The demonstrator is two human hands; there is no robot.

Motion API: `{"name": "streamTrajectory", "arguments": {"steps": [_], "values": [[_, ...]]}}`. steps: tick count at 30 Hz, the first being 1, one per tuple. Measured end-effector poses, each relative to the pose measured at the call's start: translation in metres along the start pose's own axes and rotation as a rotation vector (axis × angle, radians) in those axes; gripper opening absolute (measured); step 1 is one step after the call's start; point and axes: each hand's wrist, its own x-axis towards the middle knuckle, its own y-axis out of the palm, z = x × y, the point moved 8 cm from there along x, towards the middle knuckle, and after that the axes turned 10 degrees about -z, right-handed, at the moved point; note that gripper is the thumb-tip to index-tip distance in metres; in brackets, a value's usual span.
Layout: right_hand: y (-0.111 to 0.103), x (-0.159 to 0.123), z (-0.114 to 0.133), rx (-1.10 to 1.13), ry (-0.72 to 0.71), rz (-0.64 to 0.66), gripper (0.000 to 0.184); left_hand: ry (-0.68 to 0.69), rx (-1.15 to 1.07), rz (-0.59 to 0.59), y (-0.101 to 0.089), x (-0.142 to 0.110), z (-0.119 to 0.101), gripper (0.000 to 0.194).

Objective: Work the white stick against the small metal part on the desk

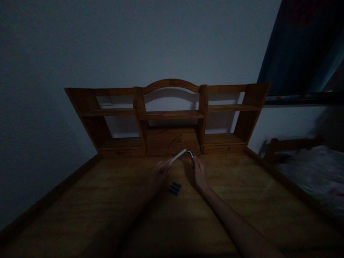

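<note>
My left hand [158, 175] is closed around the lower end of a long, thin, pale stick [177, 156], which slants up to the right. My right hand [199, 172] grips a small dark-handled object with a curved pale end [190, 154]. That curved end bends left towards the stick's tip; whether they touch I cannot tell. Between my wrists, several small dark pieces [175, 188] lie side by side on the wooden desk [228, 186]. The dim light hides what they are.
A wooden shelf unit [172, 114] stands along the desk's back edge, against a pale wall [161, 43]. Raised wooden edges [271, 173] run along the sides. To the right are a bed with rumpled bedding [314, 172] and a dark curtained window [303, 53].
</note>
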Motion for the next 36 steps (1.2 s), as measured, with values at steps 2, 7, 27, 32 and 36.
{"name": "streamTrajectory", "arguments": {"steps": [2,7,27,32,36], "values": [[-0.003,0.003,-0.001,0.048,0.016,-0.033,0.049,-0.009,0.025,-0.006,-0.002,0.002,0.006,0.037],[-0.004,0.005,0.003,0.035,-0.020,-0.051,0.047,0.006,0.038,-0.114,-0.013,0.005,0.003,0.038],[0.000,-0.002,0.008,-0.045,-0.091,0.001,0.045,0.107,0.062,0.012,-0.003,-0.003,-0.026,0.039],[0.000,0.000,0.000,0.003,-0.041,-0.016,0.047,0.079,0.073,-0.026,-0.004,-0.003,-0.020,0.039],[-0.003,0.002,-0.003,0.046,-0.016,-0.045,0.050,0.064,0.096,-0.073,-0.009,0.001,-0.011,0.039]]}}
